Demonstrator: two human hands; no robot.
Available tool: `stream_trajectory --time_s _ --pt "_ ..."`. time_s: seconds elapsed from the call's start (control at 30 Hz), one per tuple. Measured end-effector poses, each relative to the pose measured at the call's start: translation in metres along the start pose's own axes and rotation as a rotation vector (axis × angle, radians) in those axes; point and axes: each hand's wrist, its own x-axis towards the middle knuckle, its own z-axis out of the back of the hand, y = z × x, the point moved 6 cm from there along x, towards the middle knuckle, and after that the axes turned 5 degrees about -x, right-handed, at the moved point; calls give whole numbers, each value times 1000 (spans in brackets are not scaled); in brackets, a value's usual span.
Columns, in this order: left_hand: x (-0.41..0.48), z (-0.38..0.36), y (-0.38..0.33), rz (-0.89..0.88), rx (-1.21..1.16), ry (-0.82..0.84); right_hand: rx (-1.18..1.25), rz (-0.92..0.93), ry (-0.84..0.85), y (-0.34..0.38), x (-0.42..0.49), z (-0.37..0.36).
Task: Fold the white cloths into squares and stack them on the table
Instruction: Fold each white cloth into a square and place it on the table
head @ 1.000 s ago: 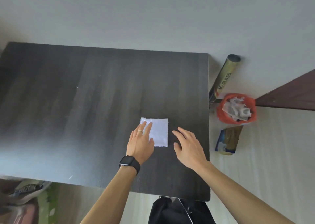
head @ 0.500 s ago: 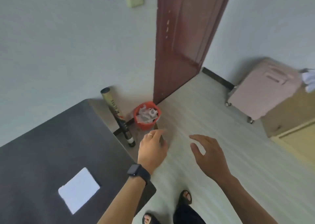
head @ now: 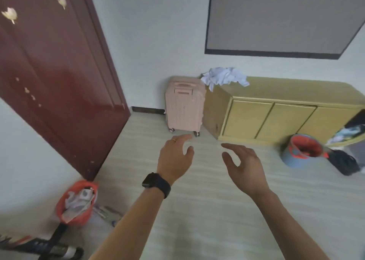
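White cloths (head: 225,78) — crumpled heap, atop yellow cabinet (head: 276,109) corner.

Left hand (head: 174,159) and right hand (head: 244,166), empty, before white cloths (head: 225,77) atop yellow cabinet (head: 276,109)

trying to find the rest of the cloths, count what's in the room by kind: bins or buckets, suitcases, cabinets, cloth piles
bins or buckets: 2, the red bin and the blue bucket
suitcases: 1, the pink suitcase
cabinets: 1, the yellow cabinet
cloth piles: 1, the white cloth pile on the cabinet
total: 5
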Motion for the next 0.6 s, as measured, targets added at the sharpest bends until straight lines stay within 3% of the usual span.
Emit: stream_trajectory --time_s 0.27,0.6 --pt "106 -133 -93 -74 -60 85 -31 -103 -114 -144 78 94" --pt "268 -269 -136 -116 -52 213 -85 -198 -98 -289 207 121"
